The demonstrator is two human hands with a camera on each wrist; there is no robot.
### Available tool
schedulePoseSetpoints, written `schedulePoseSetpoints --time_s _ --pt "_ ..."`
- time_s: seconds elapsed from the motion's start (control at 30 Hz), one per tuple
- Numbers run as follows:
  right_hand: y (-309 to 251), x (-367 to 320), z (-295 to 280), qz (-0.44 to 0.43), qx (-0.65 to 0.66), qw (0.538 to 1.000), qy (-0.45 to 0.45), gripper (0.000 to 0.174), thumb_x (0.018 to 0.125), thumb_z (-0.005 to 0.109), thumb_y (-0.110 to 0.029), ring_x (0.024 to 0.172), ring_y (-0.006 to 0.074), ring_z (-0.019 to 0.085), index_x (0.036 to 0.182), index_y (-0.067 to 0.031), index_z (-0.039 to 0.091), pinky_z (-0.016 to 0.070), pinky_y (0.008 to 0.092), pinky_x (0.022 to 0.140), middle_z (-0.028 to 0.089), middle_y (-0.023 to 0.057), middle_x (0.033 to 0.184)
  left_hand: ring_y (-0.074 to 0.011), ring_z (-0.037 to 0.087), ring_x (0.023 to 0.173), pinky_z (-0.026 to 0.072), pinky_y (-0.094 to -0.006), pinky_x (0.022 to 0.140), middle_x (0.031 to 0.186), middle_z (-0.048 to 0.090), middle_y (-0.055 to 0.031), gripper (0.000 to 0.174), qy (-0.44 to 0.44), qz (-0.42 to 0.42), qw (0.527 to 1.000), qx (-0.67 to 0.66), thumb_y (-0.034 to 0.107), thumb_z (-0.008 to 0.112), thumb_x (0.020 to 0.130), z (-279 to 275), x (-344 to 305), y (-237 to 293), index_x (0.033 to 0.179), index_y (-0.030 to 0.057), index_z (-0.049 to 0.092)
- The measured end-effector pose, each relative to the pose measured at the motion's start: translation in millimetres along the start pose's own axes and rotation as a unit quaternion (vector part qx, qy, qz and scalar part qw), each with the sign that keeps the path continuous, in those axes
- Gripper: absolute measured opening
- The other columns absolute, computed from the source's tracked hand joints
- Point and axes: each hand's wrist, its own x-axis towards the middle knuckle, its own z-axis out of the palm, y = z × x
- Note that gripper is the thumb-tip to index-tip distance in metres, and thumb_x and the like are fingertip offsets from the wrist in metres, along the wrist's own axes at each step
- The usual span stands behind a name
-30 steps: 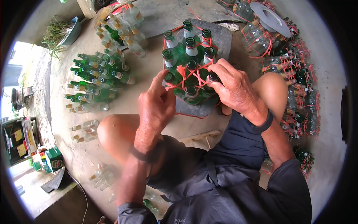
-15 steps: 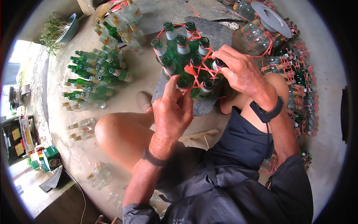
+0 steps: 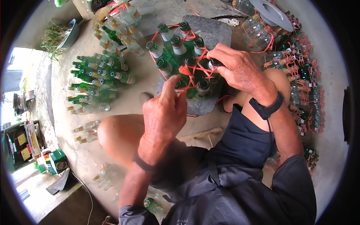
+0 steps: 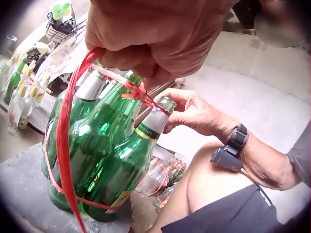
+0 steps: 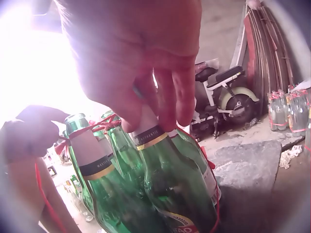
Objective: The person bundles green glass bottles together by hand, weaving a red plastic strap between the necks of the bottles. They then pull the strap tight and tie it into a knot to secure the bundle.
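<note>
1. Bundle of green glass bottles [image 3: 179, 49], lashed with red plastic strip [image 4: 63, 141]: standing on the dark grey stone slab [image 3: 220, 34], before the seated person.
2. Left hand [image 3: 163, 116]: fingers curled, gripping the strip at the bundle's near side.
3. Right hand [image 3: 240, 71]: fingers and thumb closed round one outer bottle's neck [image 5: 147, 127].
4. Loose green bottles [image 3: 99, 75]: grouped on the concrete floor [image 3: 129, 99], left.

head view down, wrists closer in
</note>
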Motion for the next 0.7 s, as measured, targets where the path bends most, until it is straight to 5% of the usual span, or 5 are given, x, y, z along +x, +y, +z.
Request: schedulePoseSetpoints --time_s 0.2,0.4,0.7 --pt "7.2 -0.5 3.7 -0.024 -0.004 1.000 0.014 0.035 0.086 0.068 0.003 0.097 0.0407 0.071 0.119 -0.0071 0.066 0.0578 0.0501 0.079 0.066 0.0127 0.107 -0.0316 0.074 0.066 0.0557 -0.0410 0.058 0.079 0.073 -0.0124 0.016 -0.053 0.131 0.982 0.126 0.009 0.082 0.093 -19.1 16.8 -3.1 0.108 0.0073 0.075" --pt "5.4 -1.7 2.2 -0.022 0.003 1.000 0.005 0.040 0.084 0.075 0.003 0.100 0.0423 0.070 0.122 -0.0029 0.066 0.0570 0.0477 0.082 0.067 0.0154 0.112 -0.0332 0.074 0.070 0.0585 -0.0422 0.060 0.084 0.074 -0.0105 0.011 -0.106 0.209 0.954 0.186 0.009 0.081 0.091 -26.1 37.1 2.4 0.100 0.0083 0.074" --pt "10.0 -2.7 4.7 -0.044 0.011 0.999 0.020 0.043 0.081 0.077 0.005 0.098 0.0413 0.070 0.122 -0.0029 0.067 0.0573 0.0481 0.080 0.066 0.0149 0.111 -0.0343 0.075 0.073 0.0607 -0.0422 0.064 0.088 0.077 -0.0116 0.011 -0.125 0.200 0.953 0.191 0.011 0.079 0.092 -26.6 63.3 -2.0 0.102 0.0077 0.075"
